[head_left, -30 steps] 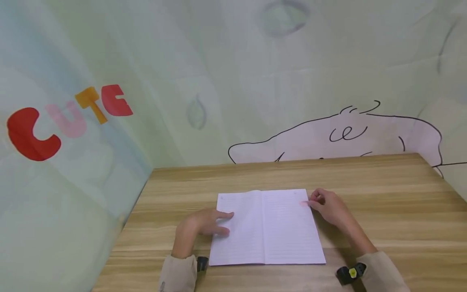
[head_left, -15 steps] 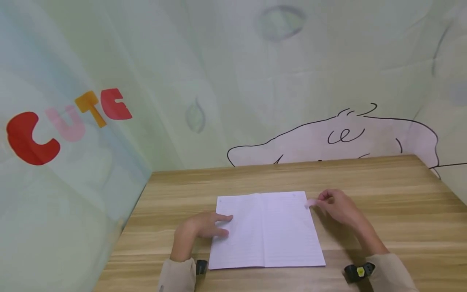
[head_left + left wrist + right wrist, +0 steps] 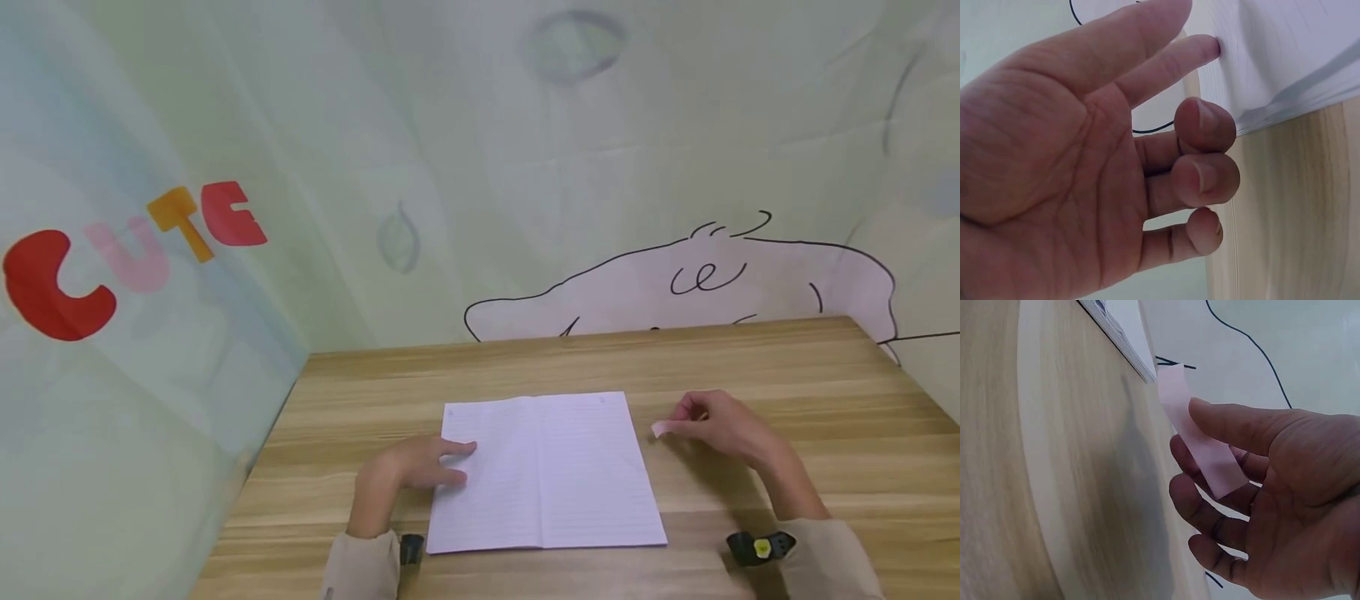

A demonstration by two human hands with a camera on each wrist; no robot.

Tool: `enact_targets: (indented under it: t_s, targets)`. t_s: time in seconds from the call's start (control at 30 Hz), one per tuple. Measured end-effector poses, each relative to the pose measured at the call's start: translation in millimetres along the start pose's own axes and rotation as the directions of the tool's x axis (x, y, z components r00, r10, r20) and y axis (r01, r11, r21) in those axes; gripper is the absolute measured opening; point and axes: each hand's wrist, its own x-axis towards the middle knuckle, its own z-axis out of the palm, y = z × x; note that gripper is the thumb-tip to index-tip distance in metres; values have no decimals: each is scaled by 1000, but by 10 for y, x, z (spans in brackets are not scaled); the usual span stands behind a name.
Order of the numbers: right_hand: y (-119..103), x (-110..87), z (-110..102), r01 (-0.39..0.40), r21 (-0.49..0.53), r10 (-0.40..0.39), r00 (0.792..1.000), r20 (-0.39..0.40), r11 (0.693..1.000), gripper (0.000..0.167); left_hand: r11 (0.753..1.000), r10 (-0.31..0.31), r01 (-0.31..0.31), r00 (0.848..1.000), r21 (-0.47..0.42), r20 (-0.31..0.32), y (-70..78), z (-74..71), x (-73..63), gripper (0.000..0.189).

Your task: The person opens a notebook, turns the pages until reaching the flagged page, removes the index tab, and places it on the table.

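Note:
An open lined notebook (image 3: 588,475) lies flat on the wooden table, its pages showing no writing that I can make out. My left hand (image 3: 420,464) rests on the left page near the outer edge, thumb and index finger stretched over the paper. In the left wrist view the other fingers of the left hand (image 3: 1104,162) are bent, with nothing in them. To the right of the notebook, my right hand (image 3: 727,425) pinches a small pale pink strip of paper (image 3: 1204,444) between thumb and fingers, held above the table and apart from the page.
The wooden table (image 3: 810,383) stretches out around the notebook. Behind and to the left hangs a printed cloth (image 3: 360,125) with coloured letters and a line drawing. Black wrist straps sit at both cuffs.
My right hand has moved rightward, carrying the pink paper strip from the right page's upper outer edge to beyond the notebook. The left hand has stayed on the left page.

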Motion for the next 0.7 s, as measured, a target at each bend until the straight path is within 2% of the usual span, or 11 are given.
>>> enact_targets:
  t_s: [0.2,0.37,0.7]
  targets:
    - [93,-4,-38,-16,21,16,999,32,1000,17,1000,0,0,1000,-8,0,2,-7,-14,49]
    - [174,-5,-64,0,-17,0,999,52,1000,19,1000,12,-12,1000,-19,3,-9,3,-17,51]
    - [205,37,-2,-42,-112,40,999,-26,993,23,1000,20,-20,1000,-15,-8,-13,5,-12,53]
